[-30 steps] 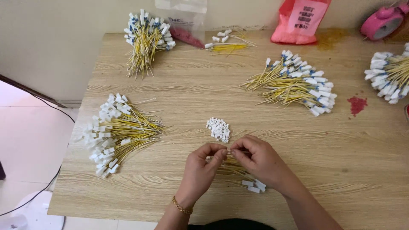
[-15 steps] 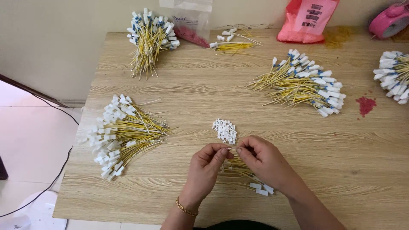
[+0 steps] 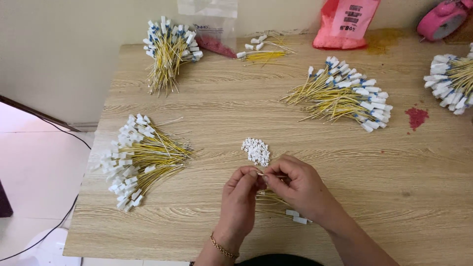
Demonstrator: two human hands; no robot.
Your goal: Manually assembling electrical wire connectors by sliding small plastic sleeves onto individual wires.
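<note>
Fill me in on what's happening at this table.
A person's left hand and right hand pinch a thin yellow wire between their fingertips, just below a small pile of white connectors. A few wires lie under the hands. Bundles of yellow wires with white ends lie around the wooden table.

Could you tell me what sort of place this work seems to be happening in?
Probably a home or small workshop doing piecework wire assembly. A wooden table holds several bundles of yellow wires with white connectors, a small pile of loose white connectors, and plastic bags against a plain wall.
</note>
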